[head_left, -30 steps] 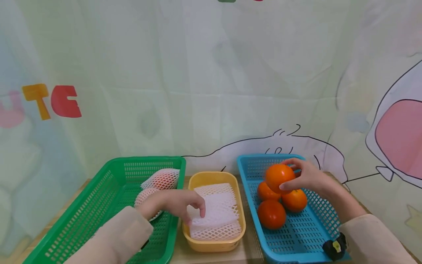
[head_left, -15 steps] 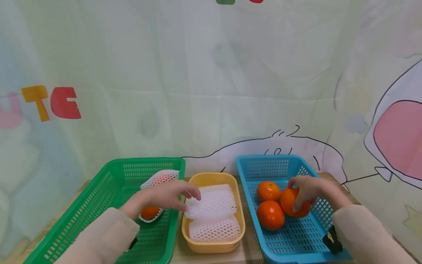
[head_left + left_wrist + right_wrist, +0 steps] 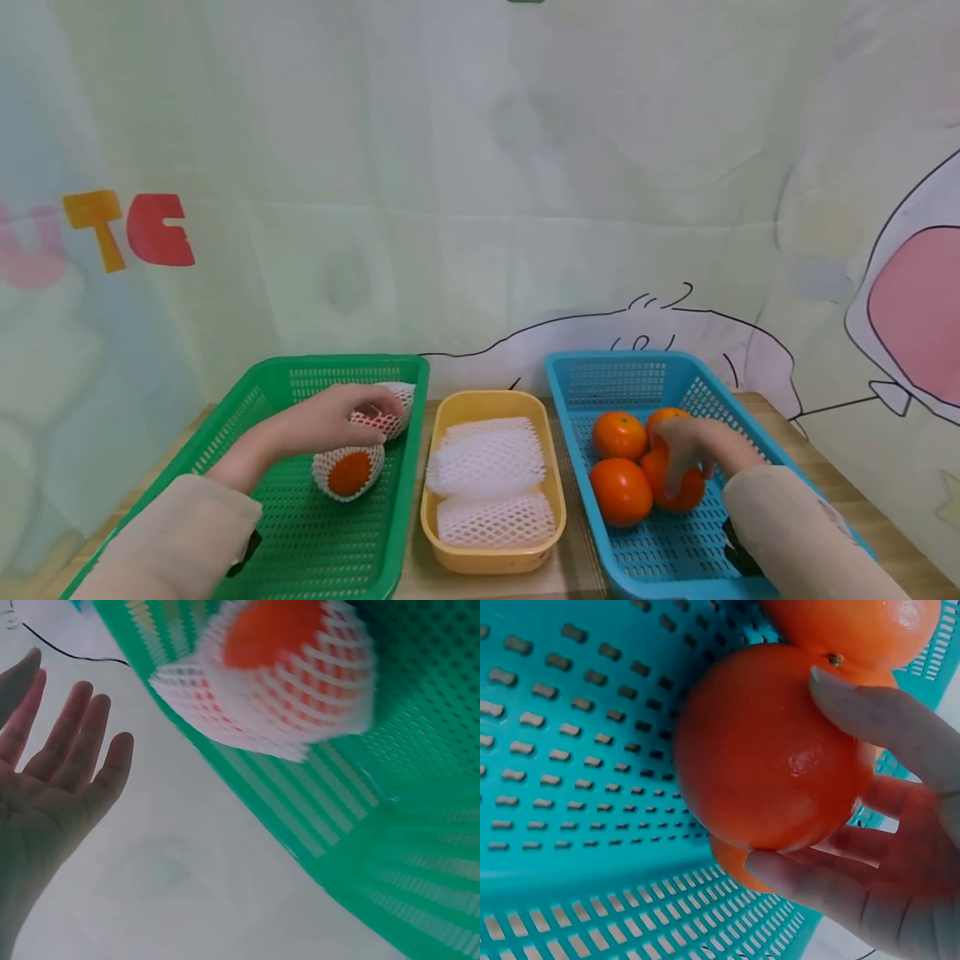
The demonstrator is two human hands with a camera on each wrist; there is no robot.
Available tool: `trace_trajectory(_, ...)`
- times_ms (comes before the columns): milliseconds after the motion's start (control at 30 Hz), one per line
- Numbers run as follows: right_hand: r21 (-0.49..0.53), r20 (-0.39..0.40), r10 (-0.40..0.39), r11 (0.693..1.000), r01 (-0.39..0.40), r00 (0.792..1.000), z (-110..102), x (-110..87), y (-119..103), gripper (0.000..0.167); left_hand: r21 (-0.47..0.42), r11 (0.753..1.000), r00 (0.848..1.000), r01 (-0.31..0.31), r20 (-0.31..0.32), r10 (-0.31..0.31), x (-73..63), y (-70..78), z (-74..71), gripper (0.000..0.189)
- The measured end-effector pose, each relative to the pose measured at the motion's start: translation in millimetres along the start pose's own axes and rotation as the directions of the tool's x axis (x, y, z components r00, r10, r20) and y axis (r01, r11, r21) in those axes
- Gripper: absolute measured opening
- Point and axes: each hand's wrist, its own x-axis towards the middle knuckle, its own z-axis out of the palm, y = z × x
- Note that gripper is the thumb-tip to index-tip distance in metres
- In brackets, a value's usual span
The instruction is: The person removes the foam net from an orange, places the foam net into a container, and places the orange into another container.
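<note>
My right hand (image 3: 693,442) is in the blue basket (image 3: 588,533), its thumb and fingers curled round an orange (image 3: 772,750). Other oranges (image 3: 621,492) sit right beside that one. Over the green basket (image 3: 401,517) is my left hand (image 3: 322,425), holding nothing; in the left wrist view its fingers (image 3: 71,735) are spread and slightly bent. Below it lies an orange in a white foam net (image 3: 348,473), bare orange skin showing at the net's opening. A second netted orange (image 3: 396,417) lies behind, partly hidden by the left hand in the head view.
A yellow tray (image 3: 493,560) stands between the two baskets, holding white foam nets (image 3: 491,467). All three containers rest on a wooden table (image 3: 892,542). Behind them hangs a pale printed curtain (image 3: 480,208).
My right hand has lowered the orange from above the others to among them. From over the yellow tray, my left hand has moved left over the green basket.
</note>
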Motion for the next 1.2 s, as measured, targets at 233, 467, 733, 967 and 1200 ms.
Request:
trace_trajectory(233, 0.037, -0.028, -0.014, 0.999, 0.015, 1.0, -1.2, -0.6, 2.6, 0.052, 0.039, 0.996, 0.995, 0.083, -0.053, -0.081, -11.7, -18.9, -6.5, 0.028)
trace_trajectory(467, 0.051, -0.03, -0.013, 0.999, 0.015, 0.999, -0.1, -1.6, 3.9, 0.056, 0.052, 0.99, 0.987, 0.127, -0.101, -0.122, -18.2, -34.3, -7.9, 0.034)
trace_trajectory(733, 0.083, -0.021, -0.029, 0.996, 0.03, 0.999, -4.5, -4.3, 7.3, 0.06, 0.071, 0.984, 0.977, 0.165, -0.148, -0.153, -22.2, -47.8, -7.2, 0.031)
trace_trajectory(967, 0.051, -0.07, -0.107, 0.992, 0.111, 0.992, -17.0, -16.9, 12.0, 0.064, 0.077, 0.97, 0.954, 0.233, -0.211, -0.212, -24.3, -54.9, -4.5, 0.03)
trace_trajectory(1200, 0.002, -0.115, -0.112, 0.994, 0.113, 0.987, -36.5, -34.7, 23.1, 0.064, 0.099, 0.965, 0.941, 0.244, -0.263, -0.211, -13.7, -60.4, -2.7, 0.036)
